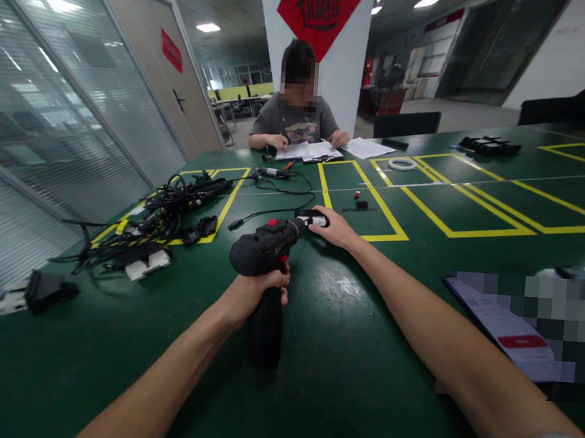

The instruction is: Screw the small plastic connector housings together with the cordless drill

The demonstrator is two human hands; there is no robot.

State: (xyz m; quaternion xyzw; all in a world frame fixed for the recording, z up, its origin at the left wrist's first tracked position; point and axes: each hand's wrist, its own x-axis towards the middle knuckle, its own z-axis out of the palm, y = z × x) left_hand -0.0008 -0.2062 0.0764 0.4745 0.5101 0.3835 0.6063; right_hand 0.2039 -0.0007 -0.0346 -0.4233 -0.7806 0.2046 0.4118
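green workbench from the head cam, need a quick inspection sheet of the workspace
surface: green workbench, yellow tape boxes marked on it
job's things: cordless drill, black with a red button, with a black-and-white part at its front end
clutter: black wire harnesses heaped over a taped box, white-ended connectors beside them
hands: left hand around the drill's handle, right hand at its front end
cables: thin black cable loose on the bench
surroundings: seated co-worker writing on papers, glass partition

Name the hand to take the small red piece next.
Right, probably: the right hand sits at the front of the drill, much closer to the small red piece, while the left hand is wrapped around the drill's handle and occupied.
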